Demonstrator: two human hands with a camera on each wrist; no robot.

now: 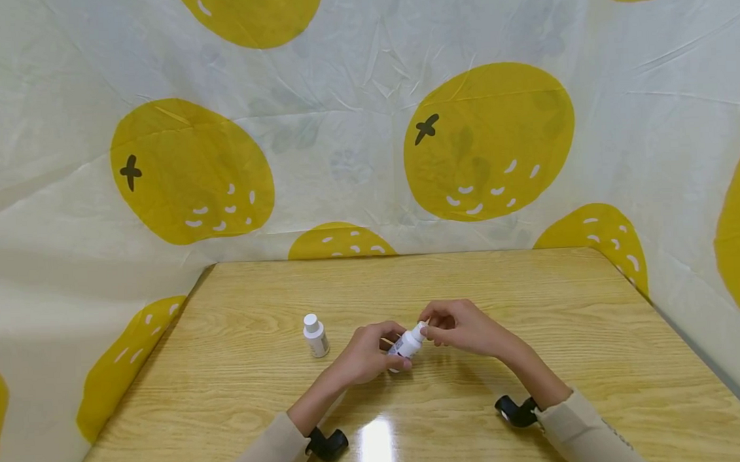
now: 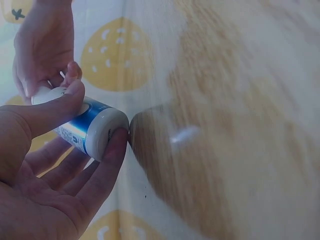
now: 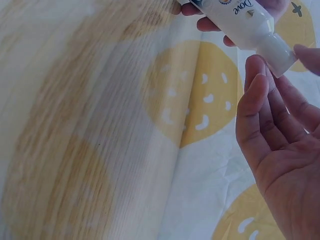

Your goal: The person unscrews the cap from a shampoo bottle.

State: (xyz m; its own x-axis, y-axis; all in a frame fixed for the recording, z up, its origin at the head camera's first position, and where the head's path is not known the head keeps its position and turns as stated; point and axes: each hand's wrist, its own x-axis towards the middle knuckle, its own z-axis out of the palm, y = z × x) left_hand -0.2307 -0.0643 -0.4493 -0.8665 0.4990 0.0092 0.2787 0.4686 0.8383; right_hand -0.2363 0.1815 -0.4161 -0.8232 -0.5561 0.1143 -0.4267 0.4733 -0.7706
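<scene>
A small white Dove bottle (image 1: 406, 346) with a blue label band is tilted above the table, its capped end toward the right. My left hand (image 1: 369, 353) holds the bottle's body between thumb and fingers; a fingertip presses its base in the left wrist view. At the other end, my right hand (image 1: 465, 328) pinches the white cap (image 3: 276, 54) with thumb and fingertips. The cap sits on the bottle's neck. In the right wrist view the Dove lettering appears upside down on the bottle (image 3: 239, 22).
A second small white bottle (image 1: 316, 337) stands upright, cap on, left of my left hand. The wooden table (image 1: 242, 412) ends at a white cloth (image 1: 342, 143) printed with yellow fruit. Black wrist devices (image 1: 327, 444) sit at both sleeves.
</scene>
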